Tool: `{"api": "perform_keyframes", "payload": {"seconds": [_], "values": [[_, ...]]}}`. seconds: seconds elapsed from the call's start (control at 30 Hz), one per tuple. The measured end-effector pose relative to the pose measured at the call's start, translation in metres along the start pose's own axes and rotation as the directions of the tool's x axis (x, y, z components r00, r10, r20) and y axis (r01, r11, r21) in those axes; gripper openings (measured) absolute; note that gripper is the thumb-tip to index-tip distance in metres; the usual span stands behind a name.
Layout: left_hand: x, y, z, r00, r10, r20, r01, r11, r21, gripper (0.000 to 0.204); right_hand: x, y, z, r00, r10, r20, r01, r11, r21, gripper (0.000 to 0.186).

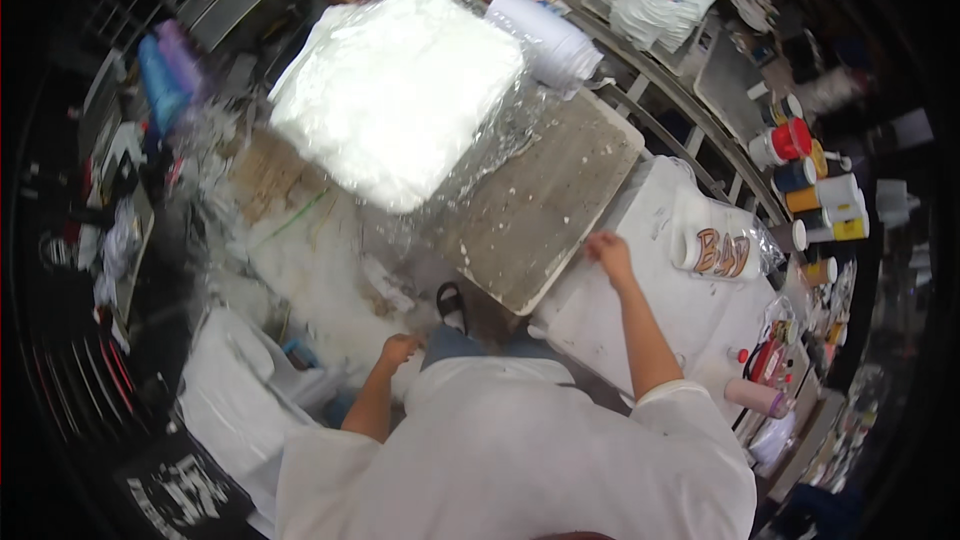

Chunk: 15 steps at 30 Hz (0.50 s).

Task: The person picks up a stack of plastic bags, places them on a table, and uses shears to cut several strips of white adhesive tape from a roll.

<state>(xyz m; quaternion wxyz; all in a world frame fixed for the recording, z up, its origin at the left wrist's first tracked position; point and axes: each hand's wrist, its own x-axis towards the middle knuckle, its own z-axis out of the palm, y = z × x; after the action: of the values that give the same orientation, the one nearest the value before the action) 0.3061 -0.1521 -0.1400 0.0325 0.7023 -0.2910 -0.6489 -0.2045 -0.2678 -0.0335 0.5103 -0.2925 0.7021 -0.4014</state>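
Note:
My left hand (pixel 398 348) is low beside my body, fingers curled; anything inside is too small to make out. My right hand (pixel 607 251) has loosely bent, separated fingers and holds nothing, near the right edge of a worn grey platen (pixel 540 190). To its right lies a white padded surface (pixel 590 310) bearing a white folded item (pixel 685 250) with orange-brown lettering. Ahead, a bright plastic-wrapped stack of white fabric (pixel 390 90) lies at the platen's far end, beside a white roll (pixel 545 40).
A metal rail (pixel 670 110), more platens (pixel 735 90) and folded white shirts (pixel 655 0) run along the upper right, with tubs of ink (pixel 820 195) at far right. Crumpled plastic (pixel 300 250) spreads on the left, near a white chair-like object (pixel 230 380) and blue and purple rolls (pixel 165 70).

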Motion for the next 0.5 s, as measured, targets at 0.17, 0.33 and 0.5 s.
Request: {"api": "perform_keyframes", "payload": {"seconds": [0.17,0.33,0.5], "values": [[0.033,0.011,-0.073,0.993,-0.02,-0.119,0.03,0.996,0.08,0.034,0.109,-0.084,-0.008,0.977,-0.129,-0.168,0.144,0.987,0.075,0.018],[0.011,0.056,-0.07,0.994,0.046,-0.099,-0.047,0.999,-0.005,0.029,0.246,-0.129,-0.001,0.928,-0.188,-0.321,0.303,0.883,0.358,0.029],[-0.039,0.05,-0.05,0.993,0.116,0.031,-0.118,0.989,0.089,0.028,0.343,-0.157,0.012,0.987,0.031,0.157,-0.14,0.641,0.755,0.03]]}}
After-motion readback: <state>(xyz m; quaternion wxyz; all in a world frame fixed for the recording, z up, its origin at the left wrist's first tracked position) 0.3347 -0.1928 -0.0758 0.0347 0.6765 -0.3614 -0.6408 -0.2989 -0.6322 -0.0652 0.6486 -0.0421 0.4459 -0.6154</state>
